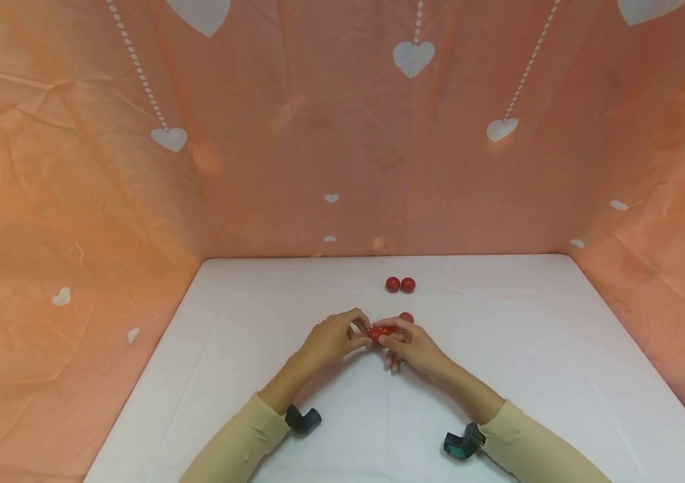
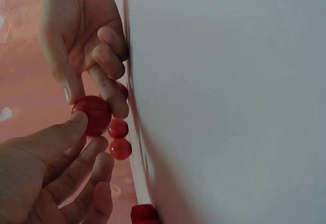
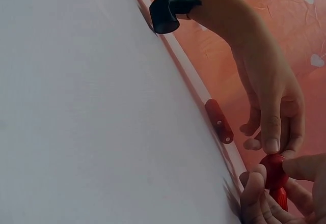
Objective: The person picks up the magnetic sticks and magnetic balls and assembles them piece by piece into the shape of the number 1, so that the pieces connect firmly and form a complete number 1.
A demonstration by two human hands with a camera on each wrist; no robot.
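Observation:
Both hands meet over the middle of the white table, at one small red ball [image 2: 94,117]. My left hand [image 1: 331,341] pinches this ball with thumb and fingertips. From the other side, my right hand [image 1: 412,347] grips it between thumb and index finger. A red ribbed piece [image 3: 279,197] shows below the ball, among the right hand's fingers in the right wrist view; part of it is hidden. Another red ball [image 1: 406,317] lies just behind the right hand, half covered. Two more, a red ball [image 1: 393,284] and its twin [image 1: 408,285], sit side by side farther back.
The white table [image 1: 529,349] is walled by an orange cloth [image 1: 342,147] with white hearts. A red bar [image 3: 219,121] with small pale spots shows along the table in the right wrist view. Another red piece [image 2: 144,214] appears at the left wrist view's bottom edge.

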